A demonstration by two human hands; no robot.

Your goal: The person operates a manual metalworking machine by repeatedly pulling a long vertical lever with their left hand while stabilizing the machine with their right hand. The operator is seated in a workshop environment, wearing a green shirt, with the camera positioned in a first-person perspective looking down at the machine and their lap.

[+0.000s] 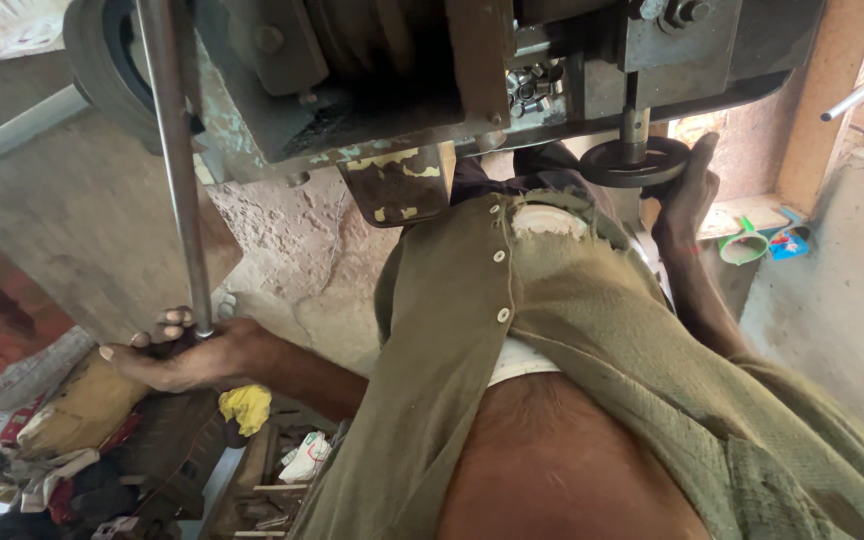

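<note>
Head view looks down past an open olive shirt [592, 330] at a heavy grey-green machine [392, 90]. Left hand [177, 350] is clenched around the lower end of a long steel lever rod [180, 180] that runs up beside the machine. Right hand [687, 190] grasps the rim of a small dark handwheel [632, 160] under the machine's right end. Rags and clutter [72, 440] lie below the left hand

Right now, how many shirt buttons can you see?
3, in a row down the shirt edge: top button, middle button, lowest button. More may be hidden in folds. Left hand grips the rod; right hand holds the handwheel.
</note>
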